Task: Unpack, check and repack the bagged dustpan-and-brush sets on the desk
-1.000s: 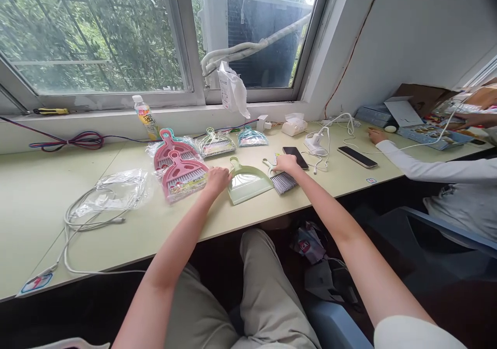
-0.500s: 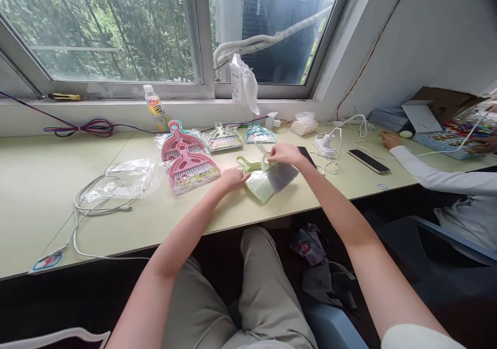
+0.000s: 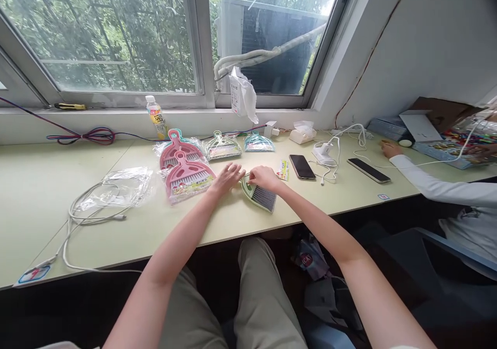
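A small green dustpan (image 3: pixel 253 199) lies on the table in front of me. A green hand brush (image 3: pixel 265 198) with grey bristles rests on it, bristles toward the table's front edge. My right hand (image 3: pixel 264 177) is closed around the brush handle, which its fingers mostly hide. Just left of the handles, my left hand (image 3: pixel 228 177) is low over the table with its fingers loosely apart. Whether it touches the dustpan handle I cannot tell. Beside my left hand lies a pink brush and dustpan set (image 3: pixel 190 178) in clear wrapping.
More wrapped sets, one green (image 3: pixel 222 146) and one blue (image 3: pixel 259 142), lie at the back. A phone (image 3: pixel 302 166) and a printed card (image 3: pixel 283 170) are right of my hands. Clear plastic bags (image 3: pixel 128 183) and a cable (image 3: pixel 77 214) lie left. A co-worker's arm (image 3: pixel 419 175) rests far right.
The brush, held tilted above the dustpan before, now lies on it. My right hand has come down and left. My left hand has loosened from the dustpan's edge. The phone and card show now.
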The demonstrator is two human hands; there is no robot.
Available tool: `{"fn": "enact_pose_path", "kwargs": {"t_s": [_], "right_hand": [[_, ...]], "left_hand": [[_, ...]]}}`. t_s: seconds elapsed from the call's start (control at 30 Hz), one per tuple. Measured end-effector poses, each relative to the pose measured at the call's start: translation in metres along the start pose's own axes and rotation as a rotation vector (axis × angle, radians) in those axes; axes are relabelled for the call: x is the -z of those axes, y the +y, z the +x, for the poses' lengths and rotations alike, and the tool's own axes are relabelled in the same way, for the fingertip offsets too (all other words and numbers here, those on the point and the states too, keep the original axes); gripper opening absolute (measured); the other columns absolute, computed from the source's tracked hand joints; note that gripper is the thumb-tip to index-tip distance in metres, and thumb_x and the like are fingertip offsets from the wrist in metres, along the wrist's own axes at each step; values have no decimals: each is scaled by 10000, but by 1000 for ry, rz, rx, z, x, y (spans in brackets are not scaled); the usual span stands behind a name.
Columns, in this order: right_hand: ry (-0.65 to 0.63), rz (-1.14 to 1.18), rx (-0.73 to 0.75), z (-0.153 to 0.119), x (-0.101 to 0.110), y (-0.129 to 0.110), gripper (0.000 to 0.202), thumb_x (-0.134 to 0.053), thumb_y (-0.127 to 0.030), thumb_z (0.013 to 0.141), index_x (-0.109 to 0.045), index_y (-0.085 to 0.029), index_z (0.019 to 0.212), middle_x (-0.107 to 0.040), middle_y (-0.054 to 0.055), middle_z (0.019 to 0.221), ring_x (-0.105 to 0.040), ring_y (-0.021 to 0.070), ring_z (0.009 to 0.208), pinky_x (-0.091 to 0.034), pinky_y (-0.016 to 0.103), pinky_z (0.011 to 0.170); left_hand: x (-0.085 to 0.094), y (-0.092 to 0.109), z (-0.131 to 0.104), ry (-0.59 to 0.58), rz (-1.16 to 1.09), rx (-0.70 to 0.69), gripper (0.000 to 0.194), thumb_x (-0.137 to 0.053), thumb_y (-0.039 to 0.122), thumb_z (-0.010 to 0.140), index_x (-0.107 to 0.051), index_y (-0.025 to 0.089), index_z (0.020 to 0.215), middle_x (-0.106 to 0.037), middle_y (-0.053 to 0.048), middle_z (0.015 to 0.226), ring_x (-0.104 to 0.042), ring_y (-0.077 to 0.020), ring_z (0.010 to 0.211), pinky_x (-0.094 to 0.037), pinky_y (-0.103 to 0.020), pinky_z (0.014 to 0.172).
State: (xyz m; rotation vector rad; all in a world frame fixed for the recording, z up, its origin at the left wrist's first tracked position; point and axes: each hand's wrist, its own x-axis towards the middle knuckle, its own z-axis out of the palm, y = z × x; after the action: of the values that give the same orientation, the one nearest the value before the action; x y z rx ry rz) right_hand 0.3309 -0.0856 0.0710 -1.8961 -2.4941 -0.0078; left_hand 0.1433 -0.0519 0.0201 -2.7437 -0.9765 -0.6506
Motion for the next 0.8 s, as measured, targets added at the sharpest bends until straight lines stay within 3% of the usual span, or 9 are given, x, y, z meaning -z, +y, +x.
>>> {"fn": "enact_pose_path", "kwargs": {"t_s": [0.2,0.37,0.53,0.6,0.73,0.8], "right_hand": [[23,49,-13,-2,-6,-3,188,-702,-375,859,-782,-229,947,-758,76,1037,-686,250,966,-479,282,771],[5,77,-47,-6,-2,2,160,-734,-329,827,-792,-217,927,-767,70,998,-692,232,918,-478,266,744],[23,124,-63,-6,-10,4,168,-732,-349,796,-784,-225,897,-772,58,948,-697,231,909,-473,264,742],[72,153,-85,-6,-12,-1,174,-719,-333,784,-769,-230,914,-769,53,976,-697,234,939,-475,266,765],[236,316,-200,4,-3,-17,218,-675,-402,825,-720,-259,983,-751,28,1068,-689,214,999,-483,262,810],[320,395,-246,15,5,-26,243,-642,-459,861,-704,-262,990,-749,30,1060,-688,209,999,-485,265,820]], "left_hand": [[-2,-2,-3,-110,-204,-3,369,-373,68,873,-647,197,1083,-651,-172,1160,-577,-297,1158,-404,-435,1023],[-12,3,-6,-21,-370,80,423,-482,91,828,-636,191,1210,-704,-194,1114,-660,-313,1079,-469,-431,929],[-11,2,-8,-53,-315,107,488,-441,54,821,-612,190,1258,-693,-174,1171,-633,-308,1147,-440,-454,1013],[-6,0,-8,46,-293,142,488,-444,61,830,-611,213,1263,-655,-149,1266,-579,-297,1234,-403,-457,1075],[6,-4,-3,460,-445,411,449,-495,226,900,-540,217,1347,-542,-134,1425,-474,-291,1350,-374,-464,1120],[7,-6,1,466,-683,519,449,-486,352,932,-525,206,1355,-554,-143,1409,-528,-294,1299,-425,-464,1071]]}}
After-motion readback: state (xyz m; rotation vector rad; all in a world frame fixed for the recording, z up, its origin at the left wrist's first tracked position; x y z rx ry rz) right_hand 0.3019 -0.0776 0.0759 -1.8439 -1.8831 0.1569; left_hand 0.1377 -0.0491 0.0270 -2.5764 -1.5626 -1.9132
